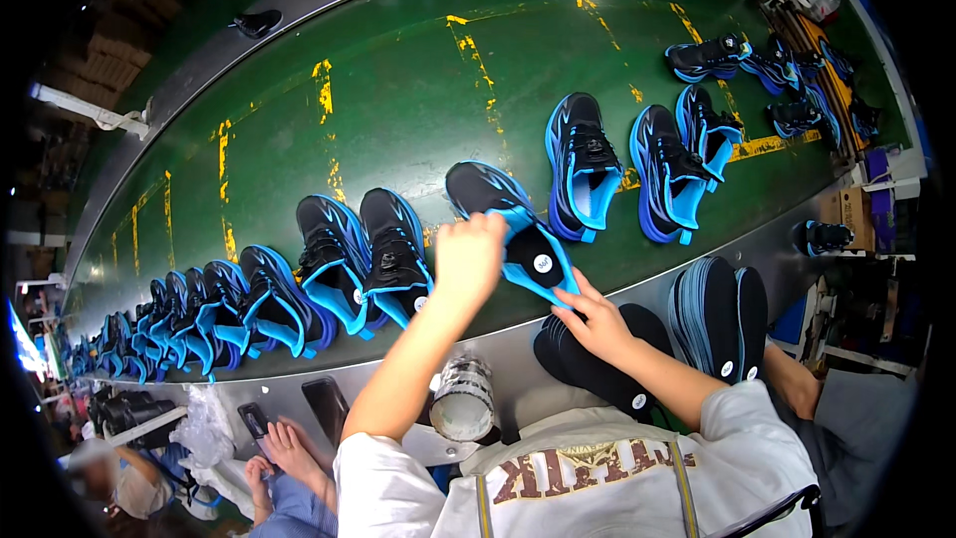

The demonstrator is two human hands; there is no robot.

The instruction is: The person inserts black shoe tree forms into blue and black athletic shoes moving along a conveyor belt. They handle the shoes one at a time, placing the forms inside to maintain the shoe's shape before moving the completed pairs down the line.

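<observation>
A black sneaker (488, 185) with bright blue lining and sole edge lies on the green belt in front of me, its opening toward me. My left hand (475, 253) is closed over the front of the opening, around the tongue area, which it hides. At the heel, my right hand (596, 321) grips the blue collar with the thumb and fingers. Inside the shoe shows a black insole (543, 261) with a round white label. Just right stands another sneaker (582, 159); to the left is a further sneaker (390, 239).
Stacked black insoles (703, 309) lie on the metal ledge to the right, with more insoles (637, 334) beneath my right forearm. A stained can (463, 401) and a phone (325, 408) are at the near edge. A co-worker's hands (291, 453) are at lower left. Sneakers line the belt's left.
</observation>
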